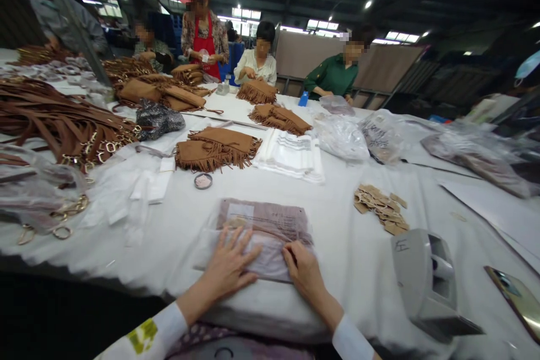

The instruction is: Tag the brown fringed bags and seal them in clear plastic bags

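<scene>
A clear plastic bag (291, 219) with a brownish item and printed text lies flat near the table's front edge, in the middle. On its left part rests my left hand (231, 259), palm down with fingers spread. My right hand (301, 264) is at the bag's right side, its fingertips pinched together at the plastic. Whether a fold of the bag is between those fingers I cannot fully see, but they close right on its surface. Beyond the bag sit brown fringed suede bags (217, 149) and a stack of white packaging bags (290, 154).
A grey tape dispenser (426, 281), a phone (514, 298) and a pile of cardboard tags (382, 208) lie to the right. At left are brown straps (50, 118) with gold clasps and a small round dish (203, 181). Several people work across the table.
</scene>
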The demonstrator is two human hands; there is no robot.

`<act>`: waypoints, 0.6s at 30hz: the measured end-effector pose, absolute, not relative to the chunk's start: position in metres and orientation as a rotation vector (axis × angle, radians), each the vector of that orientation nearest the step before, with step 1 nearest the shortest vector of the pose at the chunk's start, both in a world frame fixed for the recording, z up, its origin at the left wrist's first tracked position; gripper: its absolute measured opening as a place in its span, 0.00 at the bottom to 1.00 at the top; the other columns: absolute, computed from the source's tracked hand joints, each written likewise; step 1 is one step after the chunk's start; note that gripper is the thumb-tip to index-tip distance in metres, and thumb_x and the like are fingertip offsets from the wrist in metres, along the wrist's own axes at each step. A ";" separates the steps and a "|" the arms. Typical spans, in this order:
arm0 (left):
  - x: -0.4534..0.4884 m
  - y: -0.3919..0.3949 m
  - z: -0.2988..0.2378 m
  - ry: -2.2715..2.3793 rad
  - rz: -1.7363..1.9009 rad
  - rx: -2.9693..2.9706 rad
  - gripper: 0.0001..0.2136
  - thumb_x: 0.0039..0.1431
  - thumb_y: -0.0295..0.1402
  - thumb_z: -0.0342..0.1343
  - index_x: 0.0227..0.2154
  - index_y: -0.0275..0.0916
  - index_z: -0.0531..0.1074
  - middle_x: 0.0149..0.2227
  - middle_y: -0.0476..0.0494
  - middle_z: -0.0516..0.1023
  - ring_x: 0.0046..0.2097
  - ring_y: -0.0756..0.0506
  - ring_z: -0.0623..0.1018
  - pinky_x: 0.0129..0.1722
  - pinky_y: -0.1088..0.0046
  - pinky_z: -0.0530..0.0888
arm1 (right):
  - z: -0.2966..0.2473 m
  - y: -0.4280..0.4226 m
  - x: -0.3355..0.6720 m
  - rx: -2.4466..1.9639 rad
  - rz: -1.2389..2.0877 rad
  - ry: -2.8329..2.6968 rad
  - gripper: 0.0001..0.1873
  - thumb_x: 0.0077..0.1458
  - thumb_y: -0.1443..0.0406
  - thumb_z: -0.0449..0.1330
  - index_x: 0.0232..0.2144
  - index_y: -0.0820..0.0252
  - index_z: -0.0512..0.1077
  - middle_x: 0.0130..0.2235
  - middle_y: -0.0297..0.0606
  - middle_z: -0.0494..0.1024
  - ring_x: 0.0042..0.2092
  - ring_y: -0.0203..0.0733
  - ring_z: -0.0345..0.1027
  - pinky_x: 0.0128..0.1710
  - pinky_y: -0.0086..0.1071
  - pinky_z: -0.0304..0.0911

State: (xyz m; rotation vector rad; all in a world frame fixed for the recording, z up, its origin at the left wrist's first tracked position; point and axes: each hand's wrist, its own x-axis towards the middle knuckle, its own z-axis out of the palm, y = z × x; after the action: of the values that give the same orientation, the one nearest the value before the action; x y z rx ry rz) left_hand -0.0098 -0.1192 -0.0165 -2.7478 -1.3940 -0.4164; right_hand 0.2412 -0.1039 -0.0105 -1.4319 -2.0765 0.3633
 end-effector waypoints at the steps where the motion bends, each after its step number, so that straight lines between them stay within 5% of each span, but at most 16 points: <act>1: -0.023 -0.122 -0.020 -1.491 -0.415 -2.675 0.29 0.60 0.51 0.48 0.63 0.54 0.53 0.67 0.41 0.53 0.65 0.31 0.54 0.60 0.40 0.49 | -0.011 -0.103 0.241 -1.423 0.354 -2.079 0.14 0.64 0.59 0.48 0.32 0.58 0.68 0.32 0.39 0.73 0.35 0.41 0.68 0.35 0.33 0.62; 9: -0.055 -0.138 -0.039 -1.636 -0.451 -2.582 0.27 0.61 0.49 0.49 0.62 0.53 0.57 0.66 0.42 0.57 0.65 0.34 0.57 0.59 0.46 0.58 | 0.008 -0.113 0.259 -1.353 0.408 -1.981 0.12 0.63 0.61 0.49 0.33 0.57 0.71 0.33 0.39 0.75 0.36 0.41 0.69 0.37 0.34 0.64; 13: -0.056 -0.139 -0.057 -1.615 -0.511 -2.567 0.26 0.60 0.49 0.48 0.61 0.51 0.59 0.65 0.41 0.58 0.65 0.32 0.57 0.59 0.44 0.56 | 0.041 -0.142 0.342 -1.676 0.036 -1.471 0.14 0.59 0.56 0.53 0.33 0.57 0.73 0.38 0.42 0.77 0.41 0.45 0.69 0.43 0.37 0.64; 18: -0.065 -0.133 -0.087 -1.581 -0.559 -2.582 0.27 0.58 0.49 0.48 0.60 0.50 0.61 0.66 0.42 0.56 0.66 0.31 0.55 0.59 0.44 0.55 | 0.077 -0.201 0.460 -2.069 -0.261 -0.740 0.28 0.53 0.48 0.51 0.38 0.67 0.75 0.44 0.56 0.76 0.49 0.57 0.65 0.49 0.48 0.59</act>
State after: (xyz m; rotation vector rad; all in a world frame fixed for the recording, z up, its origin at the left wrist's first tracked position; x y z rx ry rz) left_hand -0.0654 -0.1327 -0.0872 -2.5818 -1.5811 -0.5586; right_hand 0.4596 -0.2011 0.0770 -2.0694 -0.7400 -0.2608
